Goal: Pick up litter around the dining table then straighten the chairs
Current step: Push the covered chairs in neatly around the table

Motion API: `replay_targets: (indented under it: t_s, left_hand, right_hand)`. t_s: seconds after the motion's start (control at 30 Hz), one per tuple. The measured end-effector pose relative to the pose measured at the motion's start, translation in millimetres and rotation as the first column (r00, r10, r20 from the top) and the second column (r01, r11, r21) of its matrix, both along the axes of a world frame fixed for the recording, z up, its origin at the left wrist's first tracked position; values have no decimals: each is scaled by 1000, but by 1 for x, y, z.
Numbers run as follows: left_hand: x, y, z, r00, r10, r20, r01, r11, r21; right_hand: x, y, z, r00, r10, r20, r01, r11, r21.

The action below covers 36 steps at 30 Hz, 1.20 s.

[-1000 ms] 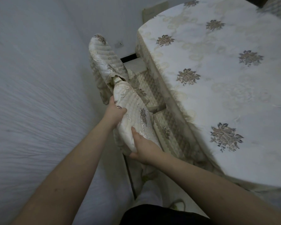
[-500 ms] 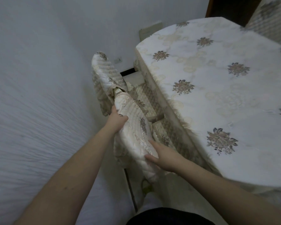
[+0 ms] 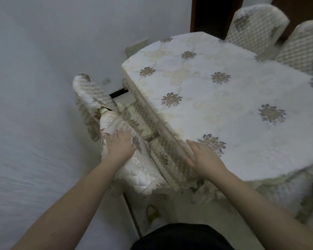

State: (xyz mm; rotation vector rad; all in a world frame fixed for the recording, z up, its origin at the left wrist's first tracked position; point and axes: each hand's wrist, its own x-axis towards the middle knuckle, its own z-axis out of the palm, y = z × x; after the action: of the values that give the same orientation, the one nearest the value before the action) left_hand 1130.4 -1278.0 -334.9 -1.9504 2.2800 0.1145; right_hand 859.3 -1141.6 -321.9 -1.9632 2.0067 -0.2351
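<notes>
Fingers (image 3: 120, 134) of our left hand (image 3: 120, 147): laid flat and nearly straight on the padded back of the near chair (image 3: 141, 170), pressing, gripping nothing. Fingers of our right hand (image 3: 201, 157): spread and relaxed, holding nothing, over the chair's quilted seat at the table's edge; whether the palm touches the seat we cannot tell.

Near chair: tucked against the left side of the dining table (image 3: 215, 91), its seat partly under the tablecloth fringe, back toward the wall (image 3: 34, 87).

Second chair (image 3: 90, 94): just beyond the first, on the same side, likewise pushed in; its back touches or overlaps the near one.

Far chairs (image 3: 255, 26): two quilted backs beyond the table's far side, blurred.

Floor: a small yellowish item (image 3: 153, 212) lies below the near chair, too unclear to identify; possibly litter.

Step in hand, as we judge it: squaring the near chair. To do it well we would push evenly with both hands, keep the back parallel to the table edge and level with its neighbour, and avoid dragging the tablecloth.
</notes>
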Motion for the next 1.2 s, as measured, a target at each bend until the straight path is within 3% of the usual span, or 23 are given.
replay_targets:
  t_s: [0.13, 0.37, 0.87, 1.2]
  left_hand:
    - [-38, 28, 5, 977, -177, -121, 169, 983, -77]
    - [-93, 58, 11, 874, -449, -184, 423, 891, -167]
    - [-181, 29, -18, 714, -626, -313, 660, 751, 4]
    - [-272, 69, -12, 508, -800, -319, 837, 546, -36]
  right_hand:
    - [-21, 14, 0, 984, -129, -125, 124, 991, -45]
    - [-40, 31, -2, 979, -186, -83, 177, 979, -104]
    - [-81, 67, -12, 897, -409, -170, 420, 907, 35]
    - [-123, 123, -1, 747, -648, -150, 651, 758, -37]
